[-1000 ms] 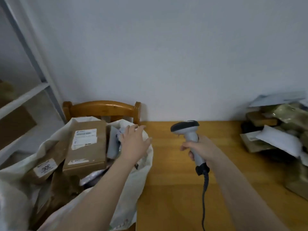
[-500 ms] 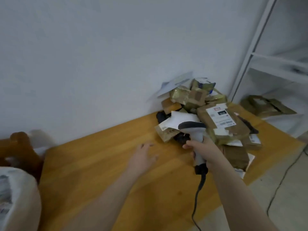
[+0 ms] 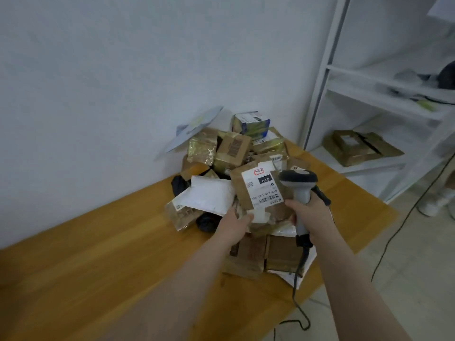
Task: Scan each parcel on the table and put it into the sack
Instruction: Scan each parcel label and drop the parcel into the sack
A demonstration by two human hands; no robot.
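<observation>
1. A cable drops from the scanner's base over the counter edge, nearer the camera than the labelled parcel.
2. Flat brown boxes lie on the counter just in front of the labelled parcel, partly under both forearms.
3. The left hand is at the labelled parcel's near-left edge, with the thumb on a torn white strip. Its fingers are tucked out of sight under the parcels, so I cannot tell whether they are grasping anything.
4. The right hand has its fingers clenched round the grip of the scanner. The scanner is held upright, its head overlapping the labelled parcel's right edge.
5. The labelled parcel sits tilted on top of the heap, with its white "010" label facing up.
6. Touching its left side is a white mailer, with a black bag beyond that.
7. Behind it are a gold foil parcel, a taped box and a blue-and-yellow box. A grey envelope leans against the wall.
8. Well to the right of it stands a white shelf rack, with a brown package on a low shelf.
</observation>
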